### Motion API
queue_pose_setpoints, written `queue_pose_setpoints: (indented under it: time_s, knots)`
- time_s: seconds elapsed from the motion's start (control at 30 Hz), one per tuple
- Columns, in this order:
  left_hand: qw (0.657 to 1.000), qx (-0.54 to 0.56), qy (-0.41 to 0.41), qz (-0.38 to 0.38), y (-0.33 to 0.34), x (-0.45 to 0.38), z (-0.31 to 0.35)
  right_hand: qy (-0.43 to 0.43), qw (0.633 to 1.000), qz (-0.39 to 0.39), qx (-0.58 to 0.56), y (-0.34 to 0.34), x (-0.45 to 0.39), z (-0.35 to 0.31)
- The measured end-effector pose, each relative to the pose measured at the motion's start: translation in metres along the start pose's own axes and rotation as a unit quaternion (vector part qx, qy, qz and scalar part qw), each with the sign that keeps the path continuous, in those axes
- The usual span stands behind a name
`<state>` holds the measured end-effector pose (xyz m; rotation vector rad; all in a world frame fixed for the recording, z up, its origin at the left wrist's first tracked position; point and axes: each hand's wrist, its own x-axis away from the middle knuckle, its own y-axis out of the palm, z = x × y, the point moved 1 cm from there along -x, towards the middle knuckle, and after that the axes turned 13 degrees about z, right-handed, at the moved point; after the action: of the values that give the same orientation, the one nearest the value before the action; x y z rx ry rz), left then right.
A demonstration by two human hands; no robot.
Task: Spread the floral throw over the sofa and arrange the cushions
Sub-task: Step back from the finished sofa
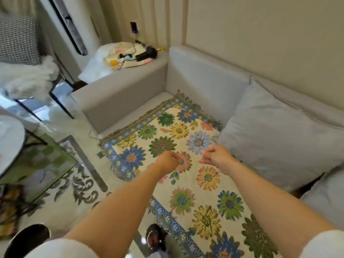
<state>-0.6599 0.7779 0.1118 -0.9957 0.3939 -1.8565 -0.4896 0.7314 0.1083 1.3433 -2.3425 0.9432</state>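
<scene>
The floral throw [186, 146], cream with blue border and coloured flowers, lies flat over the seat of the pale grey sofa [122, 101], its fringe hanging over the front edge. A large grey cushion [275, 136] leans against the sofa back at the right. A second pale cushion [325, 200] shows at the far right edge. My left hand [168, 161] and my right hand [216, 157] hover just above the middle of the throw, fingers curled in loosely, with nothing visibly held. Whether they touch the fabric is unclear.
On the sofa's left arm sits a cloth bundle [122, 56] with a dark hair dryer [147, 54] and cables. A glass-topped table [37, 164] and a round white table [9, 142] stand at left. A patterned floor lies below; my dark shoe [155, 237] is near the sofa front.
</scene>
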Motion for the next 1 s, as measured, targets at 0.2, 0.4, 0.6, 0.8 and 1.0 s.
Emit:
queue_pose_setpoints:
  time_s: [0.2, 0.4, 0.6, 0.8, 1.0]
  knots:
    - [0.978, 0.127, -0.089, 0.137, -0.079, 0.048, -0.115, -0.057, 0.988, -0.051, 0.137, 0.114, 0.05, -0.01]
    - [0.929, 0.222, -0.168, 0.243, -0.175, 0.084, -0.245, -0.088, 0.974, -0.097, 0.187, 0.254, 0.092, -0.053]
    - [0.898, 0.227, -0.247, 0.284, -0.258, 0.106, -0.404, -0.071, 0.967, -0.177, 0.168, 0.438, 0.153, -0.061]
    - [0.871, 0.211, -0.332, 0.294, -0.306, 0.11, -0.509, -0.057, 0.933, -0.285, 0.212, 0.569, 0.203, -0.056]
    - [0.836, 0.247, -0.388, 0.3, -0.326, 0.085, -0.589, -0.031, 0.905, -0.34, 0.252, 0.69, 0.203, -0.034]
